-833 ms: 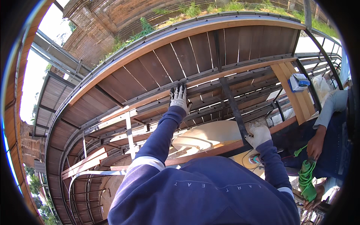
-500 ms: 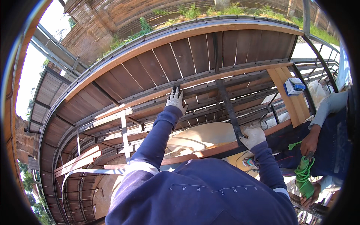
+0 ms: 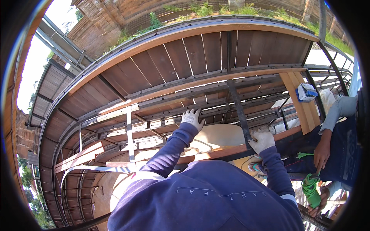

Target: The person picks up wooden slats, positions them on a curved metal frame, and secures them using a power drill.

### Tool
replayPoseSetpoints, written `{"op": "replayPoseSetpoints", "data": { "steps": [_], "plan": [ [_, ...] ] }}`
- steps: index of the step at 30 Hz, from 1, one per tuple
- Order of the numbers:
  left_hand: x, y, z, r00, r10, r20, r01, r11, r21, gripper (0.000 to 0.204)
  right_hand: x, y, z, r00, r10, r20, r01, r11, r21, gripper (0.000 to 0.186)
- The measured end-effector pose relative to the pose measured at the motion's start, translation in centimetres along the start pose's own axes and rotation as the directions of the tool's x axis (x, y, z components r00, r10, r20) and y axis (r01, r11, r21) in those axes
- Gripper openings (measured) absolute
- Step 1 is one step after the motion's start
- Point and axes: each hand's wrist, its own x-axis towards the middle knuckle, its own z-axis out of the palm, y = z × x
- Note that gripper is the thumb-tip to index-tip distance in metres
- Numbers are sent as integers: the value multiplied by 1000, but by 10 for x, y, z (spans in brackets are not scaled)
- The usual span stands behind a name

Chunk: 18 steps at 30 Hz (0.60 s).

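My left hand [image 3: 192, 118], in a pale work glove, is in front of me with its fingers apart. Its fingertips reach a dark metal rail [image 3: 216, 111] of the curved frame, and I see nothing held in it. Further right, my right hand [image 3: 263, 141], gloved too, is closed around the near end of a dark metal bar [image 3: 239, 107]. That bar slopes away to the long wooden strip [image 3: 200, 88] along the frame. Beyond the strip lies a curved surface of brown boards [image 3: 177, 57] with narrow gaps between them.
At right, a co-worker's hand [image 3: 322, 152] is by a bundle of green cord [image 3: 310, 188] around a green tool. A blue and white box [image 3: 306, 92] rests on wooden planks [image 3: 298, 111]. Loose boards [image 3: 79, 158] lie at left by a pale upright post [image 3: 130, 134].
My left hand has come back toward me from the wooden strip to a nearer metal rail. My right hand stays on the bar. The view has shifted slightly.
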Motion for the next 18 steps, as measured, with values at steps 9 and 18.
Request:
{"op": "replayPoseSetpoints", "data": {
  "steps": [9, 18],
  "plan": [
    [111, 10, -54, 915, -239, 325, 226, 971, 77, 79, 5, -4, -3, 1000, 3, -26, -3, 1000, 19, 38],
    [114, 11, -50, 911, -267, 315, 258, 963, 73, 80, 3, -4, -7, 1000, 17, -4, -17, 1000, 0, 37]
  ]
}}
